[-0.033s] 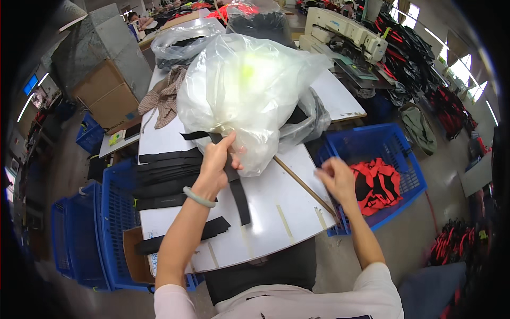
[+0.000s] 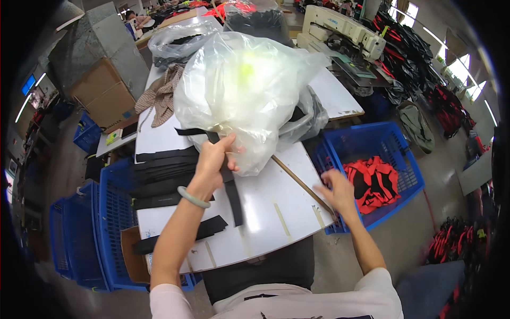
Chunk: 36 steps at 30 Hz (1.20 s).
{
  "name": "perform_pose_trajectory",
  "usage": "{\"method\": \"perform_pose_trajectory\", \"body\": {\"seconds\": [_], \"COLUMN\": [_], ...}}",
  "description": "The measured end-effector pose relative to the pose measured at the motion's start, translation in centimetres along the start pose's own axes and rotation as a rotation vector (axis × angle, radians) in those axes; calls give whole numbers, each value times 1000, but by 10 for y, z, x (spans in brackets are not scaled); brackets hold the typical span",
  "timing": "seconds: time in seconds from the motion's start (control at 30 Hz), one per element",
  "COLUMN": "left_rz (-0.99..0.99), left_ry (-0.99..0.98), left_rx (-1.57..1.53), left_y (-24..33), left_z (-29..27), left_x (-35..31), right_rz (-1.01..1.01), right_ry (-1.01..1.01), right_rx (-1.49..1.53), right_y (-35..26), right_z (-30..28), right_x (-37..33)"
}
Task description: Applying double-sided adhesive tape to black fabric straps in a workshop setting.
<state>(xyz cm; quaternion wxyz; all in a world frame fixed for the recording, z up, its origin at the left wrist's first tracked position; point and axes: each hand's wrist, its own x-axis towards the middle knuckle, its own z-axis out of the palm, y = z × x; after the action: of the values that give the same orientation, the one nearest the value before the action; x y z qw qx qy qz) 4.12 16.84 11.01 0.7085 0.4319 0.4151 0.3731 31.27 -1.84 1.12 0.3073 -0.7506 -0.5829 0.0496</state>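
Note:
My left hand [image 2: 213,160] is closed around a black fabric strap [image 2: 232,204] at the bunched lower edge of a big clear plastic bag [image 2: 241,80]. One strap end sticks out left of the hand, and the other hangs down over the white table. Something pale with a yellow-green patch shows through the bag. My right hand [image 2: 339,194] is in the air above the table's right corner, beside a thin wooden stick [image 2: 300,181]. Its fingers are loosely bent and apart, with nothing visible in them.
Black strips [image 2: 166,175] lie stacked at the table's left, with another bundle [image 2: 210,227] nearer me. A blue basket [image 2: 406,183] at right holds red-and-black pieces [image 2: 376,181]. Blue crates [image 2: 109,223] stand left. A checked cloth [image 2: 167,98] and a sewing machine [image 2: 340,29] are farther back.
The hanging strap end has swung slightly left. My right hand has dipped a little and its fingers have spread. The whole view has shifted slightly; my left hand keeps its grip.

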Motion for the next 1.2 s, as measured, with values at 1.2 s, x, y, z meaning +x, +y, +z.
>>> {"method": "perform_pose_trajectory", "body": {"seconds": [1.2], "left_rz": [184], "left_ry": [-479], "left_rx": [681], "left_y": [11], "left_z": [79], "left_x": [-4], "right_rz": [713], "right_ry": [271], "right_rx": [1868], "right_y": [-166], "right_z": [40], "right_x": [-56]}}
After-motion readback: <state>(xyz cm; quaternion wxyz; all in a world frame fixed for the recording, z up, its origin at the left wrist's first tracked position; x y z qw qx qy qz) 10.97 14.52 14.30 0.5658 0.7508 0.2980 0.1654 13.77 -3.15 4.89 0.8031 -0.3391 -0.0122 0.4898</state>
